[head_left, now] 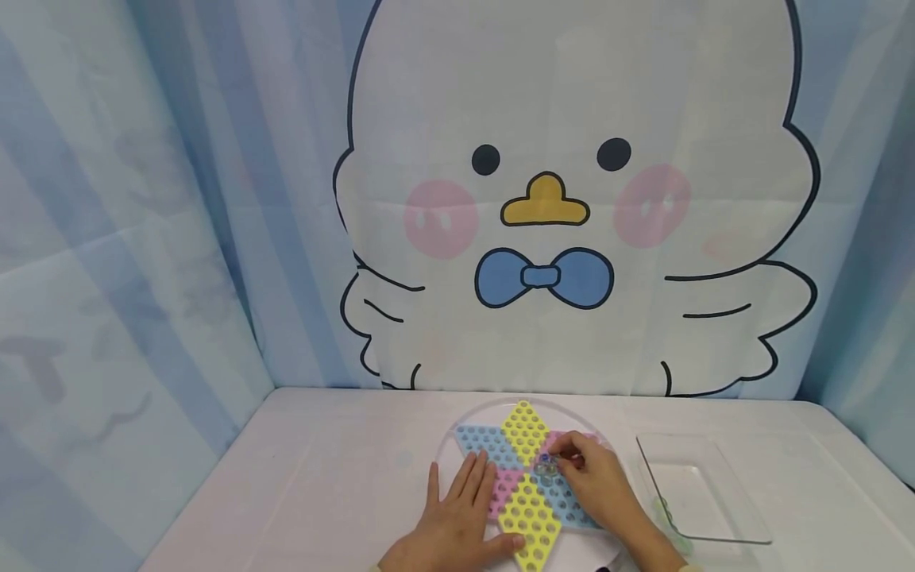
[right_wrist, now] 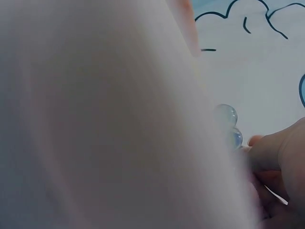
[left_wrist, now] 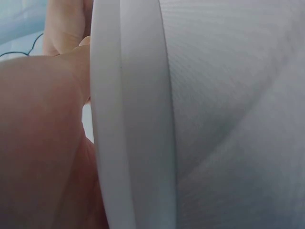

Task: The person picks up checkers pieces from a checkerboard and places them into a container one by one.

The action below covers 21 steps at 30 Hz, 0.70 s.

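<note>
A round white Chinese checkers board [head_left: 488, 415] carries a star of yellow, blue and pink sections full of holes. My left hand [head_left: 457, 516] rests on its left side, fingers straight, thumb over the lower yellow section. Right of the star's centre, several clear glass marbles [head_left: 546, 470] sit in a small cluster. At the cluster, my right hand [head_left: 596, 481] pinches a marble [head_left: 545, 458] between thumb and forefinger. The right wrist view shows marbles [right_wrist: 227, 115] beside the fingers; the blurred board [right_wrist: 133, 119] hides the rest. The board's edge [left_wrist: 138, 119] fills much of the left wrist view.
A clear plastic tray [head_left: 722, 539] stands right of the board, with something pale green [head_left: 681, 545] at its left edge. A small dark thing [head_left: 604, 569] shows at the bottom edge. A curtain [head_left: 543, 342] with a cartoon bird hangs behind the white table [head_left: 322, 461].
</note>
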Motion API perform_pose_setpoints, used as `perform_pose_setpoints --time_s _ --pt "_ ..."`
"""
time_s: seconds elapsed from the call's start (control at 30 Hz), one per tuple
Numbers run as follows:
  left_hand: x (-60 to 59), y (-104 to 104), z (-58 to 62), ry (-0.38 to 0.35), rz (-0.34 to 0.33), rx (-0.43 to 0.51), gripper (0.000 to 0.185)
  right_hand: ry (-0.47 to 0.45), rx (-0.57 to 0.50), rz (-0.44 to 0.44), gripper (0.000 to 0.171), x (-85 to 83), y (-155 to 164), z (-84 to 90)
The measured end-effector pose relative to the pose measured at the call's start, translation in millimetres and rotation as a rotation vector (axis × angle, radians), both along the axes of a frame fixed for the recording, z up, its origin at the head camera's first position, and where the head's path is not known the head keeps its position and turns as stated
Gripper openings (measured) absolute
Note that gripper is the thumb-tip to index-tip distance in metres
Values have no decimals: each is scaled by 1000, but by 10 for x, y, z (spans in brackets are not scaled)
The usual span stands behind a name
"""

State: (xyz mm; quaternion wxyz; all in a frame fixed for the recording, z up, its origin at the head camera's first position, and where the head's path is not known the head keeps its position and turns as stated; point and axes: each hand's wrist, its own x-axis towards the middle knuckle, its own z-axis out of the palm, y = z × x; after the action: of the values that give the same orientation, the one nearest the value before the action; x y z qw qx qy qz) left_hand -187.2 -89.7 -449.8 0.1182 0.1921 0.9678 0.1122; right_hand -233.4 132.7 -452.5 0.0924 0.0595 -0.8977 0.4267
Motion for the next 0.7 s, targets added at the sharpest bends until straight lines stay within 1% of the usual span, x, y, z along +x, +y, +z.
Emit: perform_pose_setpoints --time_s 0.3,0.57,0.7 --pt "-7 0 -6 -7 3 -15 107 7 -19 9 16 5 30 32" --pt "-4 11 2 -3 13 -23 107 -9 -37 -2 16 40 83 138" --pt "4 14 11 -5 13 -21 107 -12 -30 -17 16 49 101 178"
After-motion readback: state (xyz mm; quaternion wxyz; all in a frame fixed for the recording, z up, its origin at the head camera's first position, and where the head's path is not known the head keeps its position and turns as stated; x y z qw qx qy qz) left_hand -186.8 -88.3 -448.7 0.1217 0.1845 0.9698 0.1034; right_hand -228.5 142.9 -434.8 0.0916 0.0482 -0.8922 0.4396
